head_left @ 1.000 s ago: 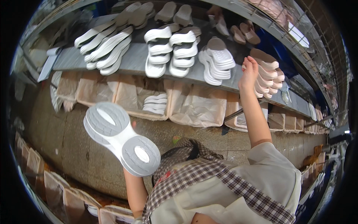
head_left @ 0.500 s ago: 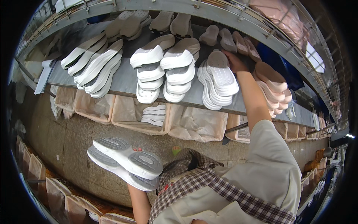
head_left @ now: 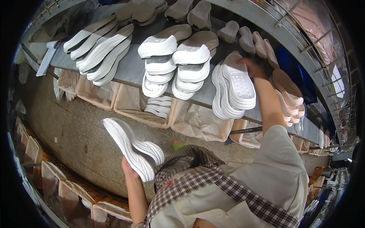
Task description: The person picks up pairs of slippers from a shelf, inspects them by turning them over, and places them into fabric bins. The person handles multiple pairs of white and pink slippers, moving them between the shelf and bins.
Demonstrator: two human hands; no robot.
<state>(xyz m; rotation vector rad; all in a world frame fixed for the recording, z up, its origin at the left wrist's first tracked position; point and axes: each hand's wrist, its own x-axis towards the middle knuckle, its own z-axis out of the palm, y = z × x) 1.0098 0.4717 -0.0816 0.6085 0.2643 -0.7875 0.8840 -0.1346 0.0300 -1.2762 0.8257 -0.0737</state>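
Note:
My left hand point(head_left: 130, 170) grips a pair of white shoe soles point(head_left: 131, 146) at their lower side, out in front of the bench. The two soles lie against each other, edges turned up toward me. My right hand point(head_left: 251, 67) reaches across the bench to a stack of white soles point(head_left: 240, 85) and curls round the far right edge of the top one, whose perforated inner face is upward. Part of its fingers is hidden behind the sole. Nearer the bench's middle stand two more piles of white soles point(head_left: 157, 49), point(head_left: 193, 53).
On the grey bench point(head_left: 131, 72) are more white soles point(head_left: 108, 53) at left and pink soles point(head_left: 288, 91) at right. Lined bins point(head_left: 201, 123) stand beneath its edge, one with white soles point(head_left: 158, 106). More bins point(head_left: 72, 193) line the lower left. A metal rack rail point(head_left: 249, 17) runs above.
My left hand has turned the pair of soles from bottoms-up to edge-on. My right hand's fingers have come over the top sole's edge. The whole view has shifted slightly.

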